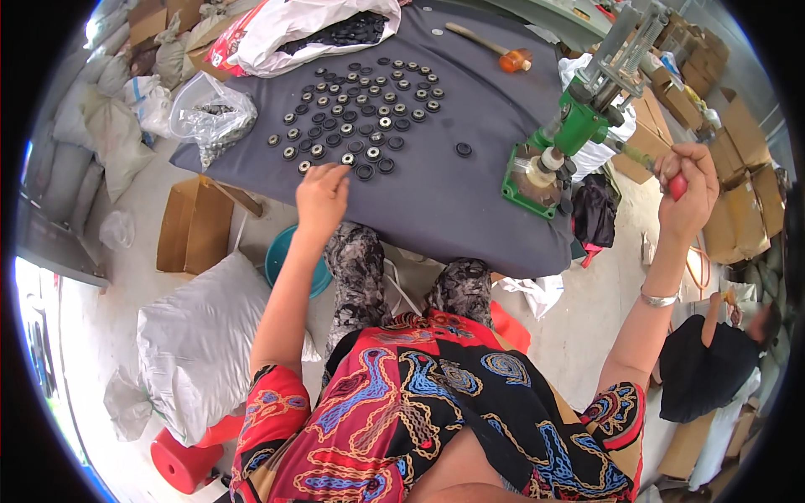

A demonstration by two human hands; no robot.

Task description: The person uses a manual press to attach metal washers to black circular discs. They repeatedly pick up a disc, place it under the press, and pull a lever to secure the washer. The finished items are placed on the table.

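My right hand [689,186] is closed round the red-knobbed lever [677,185] of a green hand press [579,126] at the table's right end. A pale round piece [552,159] sits under the press's ram. My left hand [322,199] hovers at the near edge of the grey-covered table [453,201], fingers curled together. Right at its fingertips lies a small metal-centred black wheel [347,159]; whether anything is pinched is hidden. Beyond spread many similar wheels and black rings [365,172], some with bright metal centres. One black ring [463,149] lies apart, nearer the press.
A white sack of black parts [314,38] lies open at the far edge. Left of the wheels is a clear plastic bag [214,117]. A mallet [495,49] rests at the back. A teal basin [299,261] stands below; a person in black [708,365] is at right.
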